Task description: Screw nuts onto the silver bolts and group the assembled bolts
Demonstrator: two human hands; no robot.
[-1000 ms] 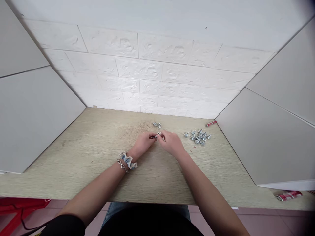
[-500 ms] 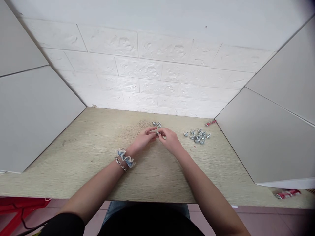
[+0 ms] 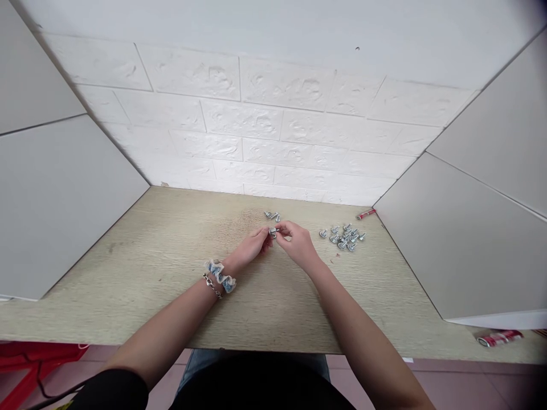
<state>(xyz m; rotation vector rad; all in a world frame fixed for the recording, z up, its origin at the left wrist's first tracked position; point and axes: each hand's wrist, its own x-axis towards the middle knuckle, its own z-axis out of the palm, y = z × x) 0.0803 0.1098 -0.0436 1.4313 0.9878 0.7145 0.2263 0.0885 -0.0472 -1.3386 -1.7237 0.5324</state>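
Observation:
Between my two hands, a little above the table, is a small silver bolt (image 3: 273, 231), lying roughly sideways with its wider part toward the left. My left hand (image 3: 252, 248), with a scrunchie and a chain bracelet at the wrist, is closed on the wide part; its curled fingertips are partly hidden. At the thin end, my right hand (image 3: 296, 244) pinches with thumb and forefinger. Just beyond my hands lies a small group of bolts (image 3: 273, 216). Farther right is a larger pile of bolts with washers (image 3: 347, 237).
A wooden table (image 3: 141, 273) runs up to a white brick-patterned wall (image 3: 256, 119). Grey panels stand at left (image 3: 64, 210) and right (image 3: 482, 239). One red battery (image 3: 366, 214) lies by the right panel's back corner, another red battery (image 3: 499, 338) near the front right edge.
My left hand has turned and its fingers have curled in around the bolt, which now shows more plainly. My right hand keeps its pinch almost in place.

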